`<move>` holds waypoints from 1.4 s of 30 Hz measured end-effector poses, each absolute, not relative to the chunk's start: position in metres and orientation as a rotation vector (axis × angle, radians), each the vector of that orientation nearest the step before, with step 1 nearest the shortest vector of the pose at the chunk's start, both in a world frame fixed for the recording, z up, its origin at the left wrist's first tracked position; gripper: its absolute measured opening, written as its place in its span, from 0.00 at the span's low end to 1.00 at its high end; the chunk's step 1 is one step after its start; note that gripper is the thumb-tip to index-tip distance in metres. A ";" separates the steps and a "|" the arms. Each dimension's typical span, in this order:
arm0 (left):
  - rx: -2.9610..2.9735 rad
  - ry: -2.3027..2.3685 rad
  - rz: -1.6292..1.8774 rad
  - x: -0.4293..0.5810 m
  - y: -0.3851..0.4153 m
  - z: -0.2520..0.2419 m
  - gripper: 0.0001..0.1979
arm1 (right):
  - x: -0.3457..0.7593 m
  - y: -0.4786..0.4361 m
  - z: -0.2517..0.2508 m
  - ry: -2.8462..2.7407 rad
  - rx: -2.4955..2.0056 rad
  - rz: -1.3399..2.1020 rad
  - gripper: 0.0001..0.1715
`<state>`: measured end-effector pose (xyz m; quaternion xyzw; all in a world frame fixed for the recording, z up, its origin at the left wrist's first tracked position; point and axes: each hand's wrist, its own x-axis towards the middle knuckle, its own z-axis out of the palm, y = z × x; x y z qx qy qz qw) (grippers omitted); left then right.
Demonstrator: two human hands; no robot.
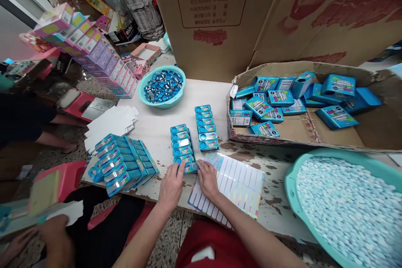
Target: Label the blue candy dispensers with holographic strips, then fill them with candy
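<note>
A row of small blue candy boxes (pixel 181 143) stands on the worn white table in front of me. My left hand (pixel 171 182) has its fingers closed at the left end of the nearest blue candy box (pixel 189 168). My right hand (pixel 207 177) closes on the same box's right end, its fingertips partly hidden. Under my right wrist lies a sheet of shiny sticker strips (pixel 237 186). A second row of blue candy boxes (pixel 206 128) stands just behind, to the right.
Stacked blue boxes (pixel 125 163) stand at left by white cards (pixel 111 124). Behind is a bowl of blue caps (pixel 163 104). At right are a cardboard tray (pixel 301 132) of blue packs and a teal basin (pixel 290 188) of pale candies. Another person's hand (pixel 56 238) is lower left.
</note>
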<state>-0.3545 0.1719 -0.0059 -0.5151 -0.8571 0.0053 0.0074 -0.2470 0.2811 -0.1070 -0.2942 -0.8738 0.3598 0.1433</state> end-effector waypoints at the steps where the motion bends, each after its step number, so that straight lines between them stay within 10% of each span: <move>1: -1.615 -2.663 0.023 -0.354 0.171 -0.006 0.28 | -0.247 0.281 -0.107 -2.522 -0.843 1.040 0.21; 25: -1.768 -2.674 -0.088 -0.357 0.159 -0.029 0.31 | -0.248 0.283 -0.101 -2.507 -0.752 1.032 0.21; 38: -1.321 -2.995 -0.833 -0.408 0.227 -0.035 0.36 | -0.176 0.414 -0.077 -2.860 -1.496 0.582 0.31; 42: -0.697 -3.076 -1.573 -0.464 0.257 -0.038 0.37 | -0.178 0.422 -0.070 -2.978 -1.437 0.815 0.15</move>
